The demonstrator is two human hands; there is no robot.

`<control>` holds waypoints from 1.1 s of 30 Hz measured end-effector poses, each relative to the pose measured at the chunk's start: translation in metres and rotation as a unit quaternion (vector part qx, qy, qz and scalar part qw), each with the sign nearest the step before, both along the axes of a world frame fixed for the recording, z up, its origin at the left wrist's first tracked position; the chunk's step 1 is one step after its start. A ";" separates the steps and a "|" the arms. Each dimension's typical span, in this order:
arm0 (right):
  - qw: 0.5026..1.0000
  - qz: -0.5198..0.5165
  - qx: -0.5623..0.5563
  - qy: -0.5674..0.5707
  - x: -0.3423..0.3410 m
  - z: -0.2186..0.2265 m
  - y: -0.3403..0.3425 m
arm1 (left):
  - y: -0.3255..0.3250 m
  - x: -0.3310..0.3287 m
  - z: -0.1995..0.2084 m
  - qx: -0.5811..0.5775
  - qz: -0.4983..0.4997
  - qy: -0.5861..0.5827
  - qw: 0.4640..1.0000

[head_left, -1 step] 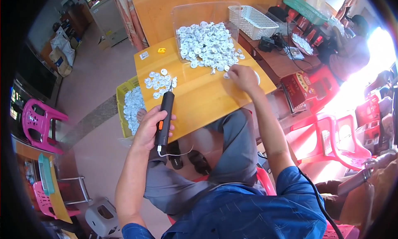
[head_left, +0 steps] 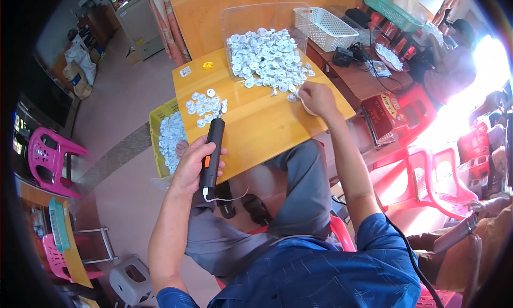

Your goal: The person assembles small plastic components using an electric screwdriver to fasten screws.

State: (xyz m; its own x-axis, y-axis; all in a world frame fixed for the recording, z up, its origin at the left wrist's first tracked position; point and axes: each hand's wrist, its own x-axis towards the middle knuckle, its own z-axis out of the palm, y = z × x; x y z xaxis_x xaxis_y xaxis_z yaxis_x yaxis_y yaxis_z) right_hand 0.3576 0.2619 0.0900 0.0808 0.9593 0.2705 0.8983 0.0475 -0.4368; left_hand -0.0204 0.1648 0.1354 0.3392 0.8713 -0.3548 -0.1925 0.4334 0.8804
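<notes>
My left hand [head_left: 193, 161] is wrapped round a black electric screwdriver [head_left: 212, 150] with an orange switch and a thin white cable at its lower end. Its metal tip points away from me, beside a loose group of small round white plastic pieces [head_left: 201, 102] on the yellow wooden table [head_left: 256, 129]. Over the table's right side, my right hand [head_left: 319, 99] has its fingers pinched together. A round white piece [head_left: 292, 97] lies right at its fingertips; what is between them, if anything, is hidden. Many more white pieces [head_left: 264, 57] fill and spill from a clear plastic box [head_left: 267, 4] at the back.
A yellow basket [head_left: 155, 129] of white pieces stands on the floor at the table's left edge. A small yellow part [head_left: 208, 66] lies at the back left. Beyond the table are a white basket [head_left: 327, 27], black cables [head_left: 359, 54] and a pink chair [head_left: 427, 174]. A person [head_left: 451, 67] sits far right.
My right hand has shifted slightly to the right and turned a little. My left hand and the screwdriver stay in place.
</notes>
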 end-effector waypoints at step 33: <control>0.991 -0.057 -0.094 -0.073 0.040 -0.038 0.019 | -0.001 0.012 0.001 0.025 -0.028 0.059 0.998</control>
